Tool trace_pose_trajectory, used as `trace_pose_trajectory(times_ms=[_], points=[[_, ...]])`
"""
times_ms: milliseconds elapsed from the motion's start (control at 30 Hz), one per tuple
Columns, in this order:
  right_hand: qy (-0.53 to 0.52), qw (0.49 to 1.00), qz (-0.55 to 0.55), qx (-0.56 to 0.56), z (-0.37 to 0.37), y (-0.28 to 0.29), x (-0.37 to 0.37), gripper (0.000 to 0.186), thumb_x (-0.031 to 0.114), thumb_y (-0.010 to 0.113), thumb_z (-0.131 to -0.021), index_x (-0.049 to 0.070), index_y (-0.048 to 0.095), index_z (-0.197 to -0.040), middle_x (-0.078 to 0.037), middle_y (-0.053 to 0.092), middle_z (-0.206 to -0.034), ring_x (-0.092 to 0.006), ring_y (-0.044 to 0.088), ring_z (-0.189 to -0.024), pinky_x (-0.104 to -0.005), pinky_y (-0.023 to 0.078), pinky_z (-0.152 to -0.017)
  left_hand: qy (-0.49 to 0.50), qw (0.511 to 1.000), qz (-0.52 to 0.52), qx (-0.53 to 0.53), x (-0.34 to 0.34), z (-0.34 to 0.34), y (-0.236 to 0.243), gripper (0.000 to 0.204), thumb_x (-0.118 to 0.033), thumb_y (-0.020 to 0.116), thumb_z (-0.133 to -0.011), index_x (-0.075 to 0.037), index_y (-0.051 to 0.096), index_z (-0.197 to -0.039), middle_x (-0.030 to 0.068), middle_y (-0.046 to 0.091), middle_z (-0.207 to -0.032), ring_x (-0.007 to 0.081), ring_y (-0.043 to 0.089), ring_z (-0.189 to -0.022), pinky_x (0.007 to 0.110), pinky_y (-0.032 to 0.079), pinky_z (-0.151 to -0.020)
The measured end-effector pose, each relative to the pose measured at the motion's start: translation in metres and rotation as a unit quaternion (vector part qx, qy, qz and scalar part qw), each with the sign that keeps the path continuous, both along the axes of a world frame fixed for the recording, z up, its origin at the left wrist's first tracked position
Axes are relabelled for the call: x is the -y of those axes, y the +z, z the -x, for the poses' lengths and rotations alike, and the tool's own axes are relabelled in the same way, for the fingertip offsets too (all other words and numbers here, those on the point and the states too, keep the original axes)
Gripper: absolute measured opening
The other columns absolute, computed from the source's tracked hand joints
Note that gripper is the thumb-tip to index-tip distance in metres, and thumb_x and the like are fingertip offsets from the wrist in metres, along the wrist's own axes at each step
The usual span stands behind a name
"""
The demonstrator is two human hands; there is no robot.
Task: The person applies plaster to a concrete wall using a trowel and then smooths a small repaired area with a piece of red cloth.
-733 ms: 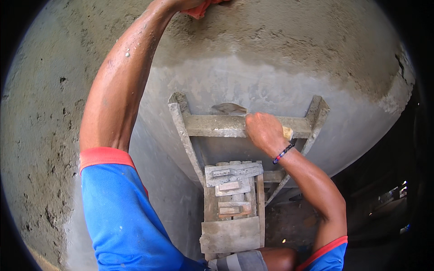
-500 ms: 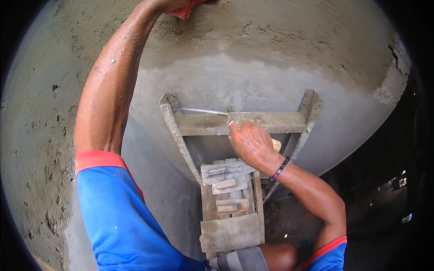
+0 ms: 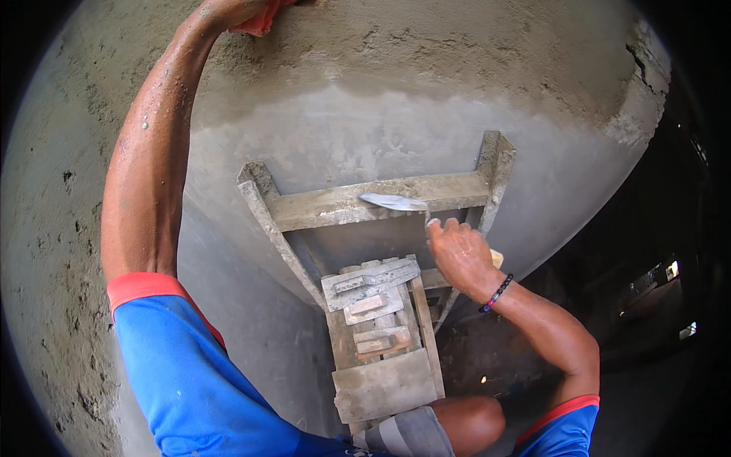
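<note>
In my right hand (image 3: 461, 259) is a pointing trowel (image 3: 394, 202), its fingers closed round the pale handle. The narrow metal blade points left and appears in front of the ladder's top crosspiece; I cannot tell whether it touches. High at the upper edge, my left hand (image 3: 234, 9) is partly cut off by the picture. A red cloth-like piece (image 3: 259, 18) shows under it, against the rough, damp plaster. That hand seems closed on the red piece, though most of its fingers are out of sight.
A mortar-crusted wooden ladder (image 3: 381, 199) leans at the smooth grey wall (image 3: 335, 141). Below it, a plank platform (image 3: 343, 331) bears a metal float (image 3: 371, 283), smaller floats (image 3: 383, 343) and a flat board (image 3: 384, 387). The wall's broken edge (image 3: 643, 80) is at far right.
My right hand has moved right and slightly down with the trowel, whose blade has turned to show its flat face. The whole view has shifted a little. My left hand keeps hold of the red piece.
</note>
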State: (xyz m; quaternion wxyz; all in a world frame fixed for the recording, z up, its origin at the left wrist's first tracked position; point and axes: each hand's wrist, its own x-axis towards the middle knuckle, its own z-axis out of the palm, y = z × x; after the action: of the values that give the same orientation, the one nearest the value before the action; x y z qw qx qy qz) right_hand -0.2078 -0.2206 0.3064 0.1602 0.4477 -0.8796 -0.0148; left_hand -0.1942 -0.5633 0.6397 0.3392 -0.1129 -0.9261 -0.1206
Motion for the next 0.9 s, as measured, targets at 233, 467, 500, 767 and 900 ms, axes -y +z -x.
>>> trace_pose_trajectory(times_ms=[233, 467, 500, 767, 900], points=[[-0.086, 0.996, 0.008, 0.013, 0.039, 0.039, -0.030, 0.022, 0.016, 0.064, -0.089, -0.002, 0.058, -0.099, -0.023, 0.064, -0.085, -0.0407, 0.067, -0.074, -0.0487, 0.055, -0.063, -0.011, 0.995, 0.077, -0.066, 0.020, -0.004, 0.002, 0.005, -0.002, 0.063, -0.083, -0.001, 0.061, -0.079, 0.0089, 0.059, -0.079, 0.0174, 0.060, -0.060, 0.034, 0.049, -0.053], [0.110, 0.988, 0.095, 0.055, -0.023, 0.028, 0.039, 0.020, 0.016, 0.064, -0.089, -0.001, 0.060, -0.098, -0.021, 0.064, -0.083, -0.0380, 0.068, -0.072, -0.0449, 0.056, -0.062, 0.026, 0.995, 0.084, -0.043, 0.016, 0.000, 0.011, 0.007, -0.007, 0.067, -0.080, -0.001, 0.065, -0.084, 0.0113, 0.060, -0.084, 0.0212, 0.060, -0.081, 0.035, 0.048, -0.072], [0.142, 0.981, 0.098, 0.086, -0.029, 0.026, 0.052, 0.022, 0.019, 0.064, -0.090, 0.000, 0.059, -0.100, -0.023, 0.065, -0.084, -0.0391, 0.068, -0.073, -0.0474, 0.055, -0.062, 0.029, 0.995, 0.085, -0.041, 0.017, 0.004, 0.008, 0.007, -0.007, 0.067, -0.080, -0.001, 0.065, -0.084, 0.0113, 0.060, -0.084, 0.0212, 0.060, -0.081, 0.035, 0.048, -0.072], [0.166, 0.979, 0.054, 0.107, -0.005, 0.022, 0.113, 0.019, 0.020, 0.064, -0.088, 0.001, 0.065, -0.091, -0.022, 0.067, -0.077, -0.0382, 0.070, -0.074, -0.0457, 0.057, -0.066, 0.054, 0.996, 0.063, -0.018, 0.010, 0.002, 0.000, 0.007, -0.007, 0.066, -0.079, -0.001, 0.063, -0.081, 0.0132, 0.060, -0.085, 0.0233, 0.060, -0.080, 0.036, 0.048, -0.072], [0.135, 0.983, 0.114, 0.052, -0.001, 0.026, 0.113, 0.017, 0.015, 0.062, -0.085, -0.001, 0.064, -0.091, -0.022, 0.067, -0.075, -0.0380, 0.070, -0.073, -0.0454, 0.057, -0.066, 0.055, 0.980, 0.167, -0.089, 0.012, 0.000, 0.014, 0.009, -0.008, 0.066, -0.078, 0.000, 0.062, -0.083, 0.0147, 0.059, -0.084, 0.0255, 0.060, -0.083, 0.037, 0.048, -0.074]])
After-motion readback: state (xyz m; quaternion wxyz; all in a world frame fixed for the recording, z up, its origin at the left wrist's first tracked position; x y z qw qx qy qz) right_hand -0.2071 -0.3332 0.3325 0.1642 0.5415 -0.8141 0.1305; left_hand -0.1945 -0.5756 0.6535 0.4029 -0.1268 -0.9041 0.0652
